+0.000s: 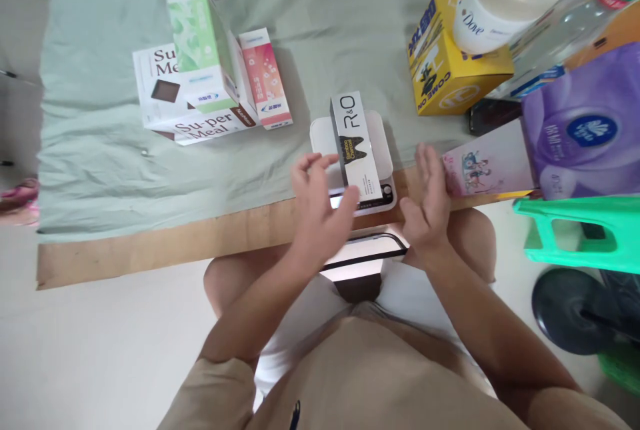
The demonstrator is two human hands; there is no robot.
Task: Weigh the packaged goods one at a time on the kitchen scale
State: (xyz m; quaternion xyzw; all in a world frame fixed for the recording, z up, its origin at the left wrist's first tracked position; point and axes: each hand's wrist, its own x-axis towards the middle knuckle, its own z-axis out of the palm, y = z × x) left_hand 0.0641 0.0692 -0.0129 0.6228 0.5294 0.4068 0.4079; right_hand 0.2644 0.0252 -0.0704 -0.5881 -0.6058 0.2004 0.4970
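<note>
A narrow white-and-black R&O toothpaste box (pixel 357 147) lies lengthwise on a small white kitchen scale (pixel 383 143) at the table's front edge. My left hand (pixel 323 207) hovers at the scale's left side, fingers apart, with nothing in it. The thumb overlaps the box's lower end in the view; whether it touches I cannot tell. To the right of the scale, my right hand (pixel 427 200) is held with its fingers stretched out and the thumb apart, also holding nothing. It is close to a pale pink printed box (pixel 487 160).
On the left, a green-and-white box (pixel 200 50) rests on a white Su-per Meal box (pixel 160 107), beside a pink box (pixel 265 80). At right stand a yellow box (pixel 455 77), a Dove jar (pixel 493 10), a clear bottle (pixel 560 23) and a purple tissue pack (pixel 590 123). A green stool (pixel 590 230) is below.
</note>
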